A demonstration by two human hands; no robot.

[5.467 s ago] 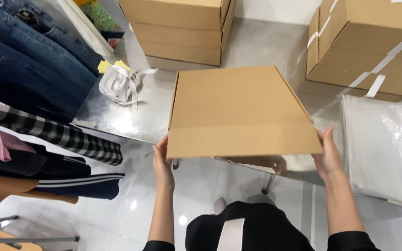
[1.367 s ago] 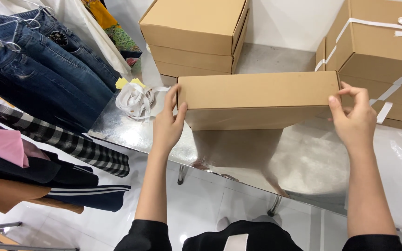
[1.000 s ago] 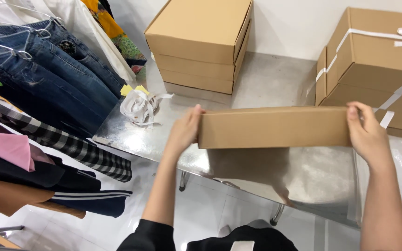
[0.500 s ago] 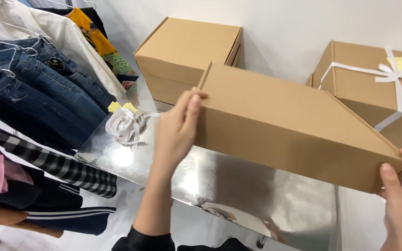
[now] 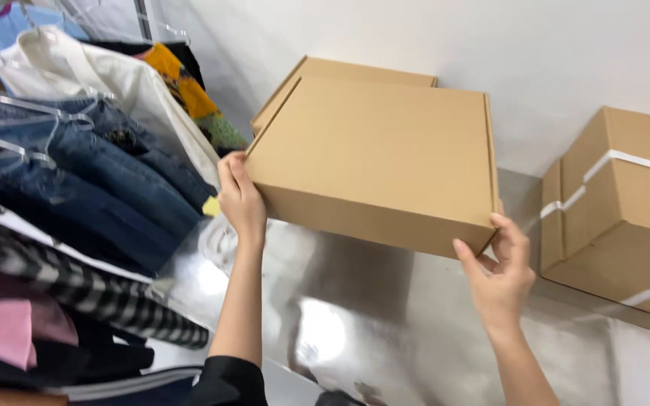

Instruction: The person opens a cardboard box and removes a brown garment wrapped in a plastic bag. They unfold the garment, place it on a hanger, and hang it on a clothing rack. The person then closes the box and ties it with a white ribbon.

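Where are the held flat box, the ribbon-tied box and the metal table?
held flat box [image 5: 378, 146], head view, middle of its top face.
ribbon-tied box [image 5: 633, 218], head view, its front face.
metal table [image 5: 385, 331], head view, bare shiny surface under the held box.

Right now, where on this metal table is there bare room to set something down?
The shiny table is bare between the left hand and right hand, under the held flat box. Crowded spots: box stack behind, taped boxes on the right, hanging clothes on the left.
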